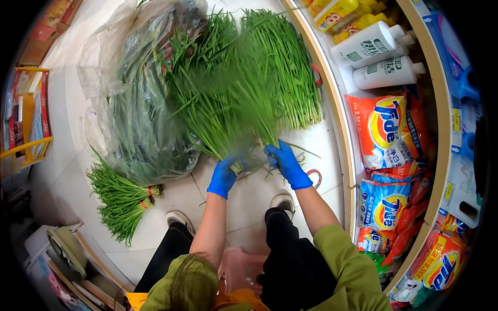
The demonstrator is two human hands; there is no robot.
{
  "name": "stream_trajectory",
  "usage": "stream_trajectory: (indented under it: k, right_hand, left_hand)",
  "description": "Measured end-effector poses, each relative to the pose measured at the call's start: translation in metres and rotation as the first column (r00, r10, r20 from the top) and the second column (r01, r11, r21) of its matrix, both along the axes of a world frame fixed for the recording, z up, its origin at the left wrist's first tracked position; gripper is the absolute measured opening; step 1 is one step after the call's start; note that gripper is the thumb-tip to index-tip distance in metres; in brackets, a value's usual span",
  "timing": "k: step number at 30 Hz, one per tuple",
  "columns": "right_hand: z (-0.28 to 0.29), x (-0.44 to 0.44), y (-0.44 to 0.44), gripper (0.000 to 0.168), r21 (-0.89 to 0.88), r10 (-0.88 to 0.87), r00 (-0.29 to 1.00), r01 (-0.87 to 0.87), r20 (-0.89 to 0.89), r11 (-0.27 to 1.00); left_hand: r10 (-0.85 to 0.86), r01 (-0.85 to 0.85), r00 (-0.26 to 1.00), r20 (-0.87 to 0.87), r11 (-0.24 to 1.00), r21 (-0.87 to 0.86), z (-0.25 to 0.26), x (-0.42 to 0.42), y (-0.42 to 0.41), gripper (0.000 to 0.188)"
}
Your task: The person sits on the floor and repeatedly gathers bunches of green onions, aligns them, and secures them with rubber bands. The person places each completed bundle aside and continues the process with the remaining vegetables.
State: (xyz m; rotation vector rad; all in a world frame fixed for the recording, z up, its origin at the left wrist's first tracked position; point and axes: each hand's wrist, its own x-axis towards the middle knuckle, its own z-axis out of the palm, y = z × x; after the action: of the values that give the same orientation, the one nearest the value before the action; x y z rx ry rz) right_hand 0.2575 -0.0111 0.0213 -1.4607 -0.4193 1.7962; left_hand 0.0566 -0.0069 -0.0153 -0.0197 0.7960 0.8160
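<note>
Both my hands wear blue gloves. My left hand [224, 174] is closed around the pale stem ends of a bunch of Chinese chives [212, 132]. In my right hand [287, 162] is a smaller bunch of chives [264, 116], gripped near its base, its leaves blurred and fanning away from me. Beyond it, a wide pile of loose chives [293, 77] lies on the floor, stem ends toward me. To the left rests a large clear plastic bag [144, 112] with greens inside. Two chive bundles tied with red bands [124, 198] lie nearer on the left.
A shelf on the right holds Tide detergent bags [383, 128], white bottles [365, 46] and yellow bottles [336, 15]. A roll of tape [314, 178] lies beside its base. A yellow-framed rack [37, 116] stands at far left. Under me is a pink plastic stool [242, 266].
</note>
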Motion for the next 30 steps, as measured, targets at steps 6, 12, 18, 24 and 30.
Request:
stream_trajectory:
  k: [6, 12, 18, 24, 30]
  right_hand:
    - [0.011, -0.051, -0.007, 0.039, 0.148, 0.11, 0.409, -0.549, 0.906, 0.823]
    - [0.03, -0.079, -0.019, 0.049, 0.11, 0.173, 0.269, -0.78, 0.947, 0.616]
    - [0.023, -0.054, -0.016, 0.031, 0.366, 0.022, 0.941, -0.153, 0.338, 0.918]
    - [0.038, -0.06, 0.001, 0.022, 0.343, -0.007, 0.819, -0.233, 0.574, 0.91]
    - [0.05, -0.062, 0.01, 0.02, 0.159, 0.189, 0.766, -0.355, 0.614, 0.921]
  left_hand:
    - [-0.019, 0.018, 0.997, 0.075, 1.0, 0.013, -0.002, 0.001, -0.005, 0.046]
    - [0.248, -0.216, 0.947, 0.205, 0.962, -0.164, -0.007, -0.006, -0.023, 0.054]
    - [0.117, -0.11, 0.9, 0.42, 0.993, -0.043, -0.013, -0.013, -0.017, 0.051]
    - [0.12, -0.113, 0.946, 0.302, 0.993, -0.04, 0.001, -0.01, -0.01, 0.052]
    - [0.137, -0.098, 0.925, 0.356, 0.987, -0.125, -0.003, -0.014, -0.012, 0.052]
